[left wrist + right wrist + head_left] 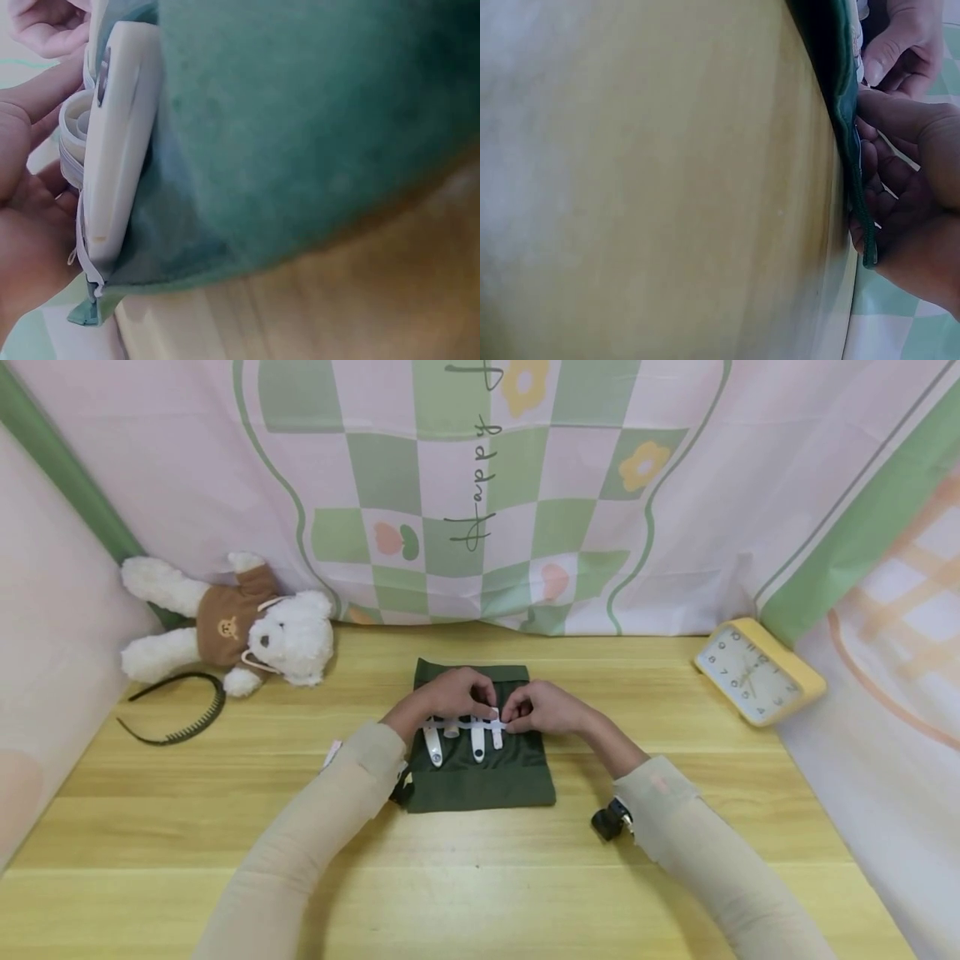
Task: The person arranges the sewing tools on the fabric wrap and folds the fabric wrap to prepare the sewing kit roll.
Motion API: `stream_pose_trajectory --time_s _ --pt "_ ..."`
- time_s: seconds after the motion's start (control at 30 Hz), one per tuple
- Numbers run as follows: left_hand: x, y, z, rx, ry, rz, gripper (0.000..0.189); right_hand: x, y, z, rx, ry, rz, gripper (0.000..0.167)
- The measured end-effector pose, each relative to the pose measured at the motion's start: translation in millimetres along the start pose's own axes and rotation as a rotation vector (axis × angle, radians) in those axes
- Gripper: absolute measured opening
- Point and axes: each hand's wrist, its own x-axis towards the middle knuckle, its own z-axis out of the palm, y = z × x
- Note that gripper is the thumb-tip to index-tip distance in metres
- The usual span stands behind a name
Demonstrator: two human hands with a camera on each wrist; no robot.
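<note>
A dark green fabric organizer (480,787) lies unfolded on the table, with a white elastic strap (462,724) across it. Under the strap sit a white oblong tool (433,746), a small pale roll (452,729), a second white tool (478,745) and a slim white piece (497,737). My left hand (455,692) reaches over the upper part and pinches the slim piece's top end. My right hand (551,708) pinches the strap beside that piece, thumb below and fingers curled. The left wrist view shows the oblong tool (124,142) and the roll (73,131) close up.
A white plush dog (292,635) in a brown top lies at the back left, a black toothed headband (202,718) in front of it. A yellow clock (757,672) stands at the back right. A patterned curtain (450,468) hangs behind the wooden table (480,885).
</note>
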Motion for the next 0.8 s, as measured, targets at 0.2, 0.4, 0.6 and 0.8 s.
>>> stream_pose_trajectory --time_s 0.2,0.4,0.6,0.8 --pt "-2.3 -0.3 -1.8 -0.002 0.023 -0.001 0.016 0.3 -1 -2 -0.011 -0.012 -0.005 0.009" --pt "-7.2 -0.9 -3.2 0.008 0.045 -0.014 0.023 -0.2 -2 -5 -0.033 0.004 -0.032 0.01" --pt "-18.4 -2.4 -10.9 -0.015 0.098 -0.013 0.031 -6.3 0 -8 -0.029 0.04 -0.042 0.011" --pt "-35.7 -3.7 -20.3 -0.034 0.12 0.019 0.029 -13.4 8 -12 -0.022 0.071 -0.039 0.013"
